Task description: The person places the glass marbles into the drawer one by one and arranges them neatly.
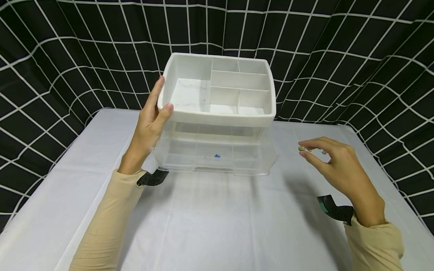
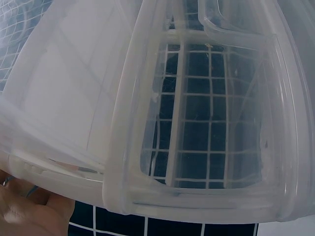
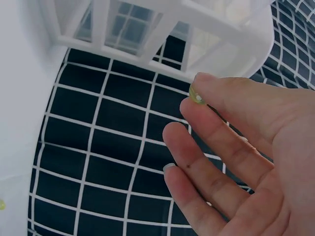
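Observation:
A white storage organizer (image 1: 190,117) with a compartmented top stands on the table, its clear drawer (image 1: 176,163) pulled out at the front. My left hand (image 1: 149,120) grips the organizer's left side, thumb on the top rim. One small blue piece (image 1: 217,156) lies in the drawer. Right of the organizer, my right hand (image 1: 339,165) pinches a small yellow-green, bead-like piece (image 1: 301,148) between thumb and index finger, above the table. The right wrist view shows the same piece (image 3: 198,97) at the fingertips, the other fingers loosely bent.
White cloth covers the table (image 1: 210,226). A black curtain with white grid lines (image 1: 305,45) surrounds its back and sides. Beyond the right hand a small pale piece (image 1: 324,152) is partly visible. A yellow-green piece (image 3: 2,204) shows at the right wrist view's left edge.

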Action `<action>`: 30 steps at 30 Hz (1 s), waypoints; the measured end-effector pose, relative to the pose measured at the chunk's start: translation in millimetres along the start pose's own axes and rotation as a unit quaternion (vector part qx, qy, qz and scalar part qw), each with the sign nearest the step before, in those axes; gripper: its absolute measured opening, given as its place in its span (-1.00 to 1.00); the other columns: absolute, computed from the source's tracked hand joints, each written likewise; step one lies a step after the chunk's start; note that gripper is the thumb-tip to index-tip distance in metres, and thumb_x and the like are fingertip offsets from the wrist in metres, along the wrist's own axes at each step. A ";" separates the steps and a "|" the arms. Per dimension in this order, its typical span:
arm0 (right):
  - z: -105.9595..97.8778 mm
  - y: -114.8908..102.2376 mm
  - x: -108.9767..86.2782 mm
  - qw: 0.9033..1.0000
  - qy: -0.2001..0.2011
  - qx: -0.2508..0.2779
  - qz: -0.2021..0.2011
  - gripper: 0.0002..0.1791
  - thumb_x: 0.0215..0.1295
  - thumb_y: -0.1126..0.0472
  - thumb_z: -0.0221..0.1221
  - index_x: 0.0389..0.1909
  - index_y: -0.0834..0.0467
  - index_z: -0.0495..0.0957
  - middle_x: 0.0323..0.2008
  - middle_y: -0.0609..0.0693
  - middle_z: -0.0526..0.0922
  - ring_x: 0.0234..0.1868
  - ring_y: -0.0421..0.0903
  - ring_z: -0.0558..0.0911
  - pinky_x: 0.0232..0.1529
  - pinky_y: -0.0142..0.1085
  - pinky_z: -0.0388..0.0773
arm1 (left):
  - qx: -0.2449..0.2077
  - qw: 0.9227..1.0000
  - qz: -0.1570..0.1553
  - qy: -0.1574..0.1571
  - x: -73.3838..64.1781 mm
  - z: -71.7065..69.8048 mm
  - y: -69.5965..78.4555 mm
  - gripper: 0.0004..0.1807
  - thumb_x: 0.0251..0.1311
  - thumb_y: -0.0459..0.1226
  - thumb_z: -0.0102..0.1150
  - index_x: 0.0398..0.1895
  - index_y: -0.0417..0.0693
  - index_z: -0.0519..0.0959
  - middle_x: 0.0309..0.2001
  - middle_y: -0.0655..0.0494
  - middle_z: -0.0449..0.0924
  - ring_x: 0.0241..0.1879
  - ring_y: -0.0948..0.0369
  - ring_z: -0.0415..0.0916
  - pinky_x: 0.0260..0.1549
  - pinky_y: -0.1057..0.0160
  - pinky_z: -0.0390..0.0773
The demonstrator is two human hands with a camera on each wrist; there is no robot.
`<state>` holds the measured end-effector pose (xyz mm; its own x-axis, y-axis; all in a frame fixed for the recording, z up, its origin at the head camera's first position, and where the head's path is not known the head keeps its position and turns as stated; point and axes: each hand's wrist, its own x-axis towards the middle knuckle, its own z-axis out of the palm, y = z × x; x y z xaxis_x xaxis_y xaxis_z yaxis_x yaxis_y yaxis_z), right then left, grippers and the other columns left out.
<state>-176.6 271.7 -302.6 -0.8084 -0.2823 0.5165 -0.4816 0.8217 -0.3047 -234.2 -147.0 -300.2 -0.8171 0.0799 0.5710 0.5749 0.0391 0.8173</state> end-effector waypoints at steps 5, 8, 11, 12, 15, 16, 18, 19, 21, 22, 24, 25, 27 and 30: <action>-0.7 -4.7 0.6 1.000 0.013 0.008 -0.018 -0.72 0.12 0.36 0.38 -0.12 0.12 0.73 -0.18 0.00 0.77 -0.08 -0.73 0.36 -0.34 -0.65 0.33 | -0.005 1.000 0.006 -0.004 0.4 1.2 0.5 -0.30 0.44 -0.40 -0.11 0.59 -0.05 -0.03 0.57 0.10 0.03 0.26 0.11 0.31 0.20 0.42 0.37; -1.0 -8.0 2.1 0.999 0.021 0.011 -0.032 -0.71 0.09 0.39 0.39 -0.12 0.14 0.73 -0.18 0.01 0.77 -0.06 -0.74 0.37 -0.34 -0.66 0.35 | -0.006 1.000 0.007 -0.005 1.0 1.9 1.1 -0.30 0.44 -0.39 -0.11 0.60 -0.04 -0.03 0.57 0.11 0.04 0.24 0.13 0.33 0.18 0.43 0.39; -1.9 -12.6 4.7 0.998 0.028 0.015 -0.046 -0.70 0.08 0.41 0.39 -0.13 0.14 0.74 -0.20 0.01 0.77 -0.05 -0.74 0.39 -0.34 -0.66 0.35 | -0.007 1.000 0.007 -0.003 1.0 1.9 1.5 -0.30 0.44 -0.40 -0.11 0.59 -0.06 -0.02 0.57 0.09 0.03 0.26 0.11 0.32 0.19 0.42 0.38; -2.3 -14.5 5.8 0.998 0.030 0.016 -0.049 -0.71 0.08 0.41 0.39 -0.13 0.14 0.74 -0.20 0.01 0.77 -0.05 -0.74 0.39 -0.35 -0.65 0.35 | -0.008 1.000 0.007 -0.002 0.9 1.9 1.6 -0.30 0.44 -0.40 -0.11 0.59 -0.07 -0.02 0.57 0.08 0.03 0.27 0.10 0.32 0.20 0.42 0.37; -3.7 -19.9 9.8 0.997 0.033 0.021 -0.062 -0.70 0.07 0.42 0.39 -0.13 0.15 0.73 -0.20 0.00 0.77 -0.07 -0.71 0.42 -0.36 -0.63 0.35 | -0.008 1.000 0.006 0.001 0.5 1.7 2.1 -0.31 0.43 -0.41 -0.11 0.59 -0.08 -0.02 0.57 0.07 0.04 0.28 0.07 0.30 0.21 0.42 0.36; -4.2 -21.7 11.4 0.997 0.035 0.023 -0.068 -0.70 0.07 0.43 0.39 -0.14 0.15 0.73 -0.21 0.01 0.77 -0.07 -0.70 0.43 -0.37 -0.62 0.34 | -0.008 1.000 0.006 0.002 0.2 1.6 2.3 -0.31 0.43 -0.41 -0.11 0.59 -0.08 -0.02 0.57 0.08 0.04 0.29 0.07 0.30 0.22 0.42 0.36; -5.3 -25.5 14.0 0.996 0.037 0.025 -0.076 -0.68 0.06 0.44 0.39 -0.13 0.16 0.73 -0.20 0.01 0.77 -0.09 -0.67 0.44 -0.37 -0.61 0.33 | -0.007 1.000 0.005 0.002 -0.1 1.4 2.8 -0.31 0.44 -0.41 -0.11 0.59 -0.07 -0.02 0.57 0.08 0.04 0.28 0.08 0.31 0.21 0.42 0.36; -5.7 -27.3 15.3 0.995 0.040 0.028 -0.083 -0.68 0.05 0.45 0.39 -0.13 0.16 0.73 -0.21 0.01 0.77 -0.10 -0.64 0.46 -0.37 -0.59 0.32 | -0.006 1.000 0.004 0.001 -0.3 1.4 3.0 -0.31 0.44 -0.40 -0.11 0.59 -0.07 -0.01 0.57 0.09 0.04 0.28 0.08 0.31 0.21 0.42 0.37; -6.5 -31.2 17.7 0.994 0.045 0.032 -0.093 -0.67 0.03 0.46 0.40 -0.13 0.17 0.73 -0.22 0.02 0.77 -0.13 -0.62 0.46 -0.39 -0.58 0.29 | -0.007 1.000 0.003 0.001 -0.3 1.5 2.8 -0.31 0.44 -0.40 -0.11 0.59 -0.05 -0.02 0.57 0.10 0.04 0.27 0.09 0.31 0.21 0.42 0.37; -6.7 -33.2 18.8 0.993 0.047 0.035 -0.098 -0.66 0.01 0.46 0.40 -0.13 0.18 0.73 -0.23 0.02 0.77 -0.13 -0.61 0.46 -0.39 -0.57 0.28 | -0.006 1.000 0.002 0.000 -0.2 1.5 2.5 -0.31 0.44 -0.40 -0.11 0.59 -0.05 -0.02 0.57 0.10 0.04 0.27 0.10 0.32 0.20 0.42 0.37; -7.2 -37.2 21.0 0.992 0.051 0.038 -0.105 -0.65 0.00 0.47 0.41 -0.13 0.17 0.74 -0.24 0.02 0.77 -0.12 -0.61 0.47 -0.37 -0.58 0.28 | -0.006 1.000 0.001 0.000 0.1 1.4 1.8 -0.31 0.44 -0.40 -0.11 0.59 -0.04 -0.02 0.57 0.10 0.04 0.26 0.11 0.33 0.19 0.42 0.38; -7.2 -39.1 22.2 0.992 0.053 0.041 -0.109 -0.64 -0.01 0.47 0.41 -0.14 0.17 0.74 -0.24 0.02 0.77 -0.11 -0.61 0.47 -0.34 -0.60 0.29 | -0.006 1.000 0.001 0.000 0.3 1.4 1.4 -0.31 0.44 -0.40 -0.11 0.59 -0.03 -0.02 0.57 0.11 0.04 0.25 0.12 0.33 0.19 0.42 0.38; -7.2 -42.6 25.0 0.990 0.058 0.047 -0.119 -0.63 -0.04 0.48 0.42 -0.14 0.17 0.74 -0.25 0.02 0.78 -0.08 -0.62 0.48 -0.31 -0.62 0.30 | -0.006 1.000 0.002 0.000 0.7 1.2 0.5 -0.31 0.44 -0.40 -0.11 0.59 -0.05 -0.01 0.57 0.10 0.04 0.26 0.11 0.32 0.19 0.42 0.37; -6.9 -47.5 29.1 0.987 0.065 0.050 -0.135 -0.61 -0.07 0.48 0.44 -0.15 0.16 0.74 -0.26 0.01 0.78 -0.06 -0.59 0.51 -0.28 -0.64 0.34 | -0.003 1.000 0.004 0.001 0.8 0.7 -0.3 -0.31 0.44 -0.39 -0.11 0.59 -0.05 -0.01 0.57 0.10 0.04 0.27 0.10 0.31 0.21 0.42 0.37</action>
<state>-174.9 227.8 -267.5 -0.5994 -0.4132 0.6856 -0.7098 0.6703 -0.2165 -235.0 -146.2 -300.0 -0.8130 0.0772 0.5771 0.5806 0.0332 0.8135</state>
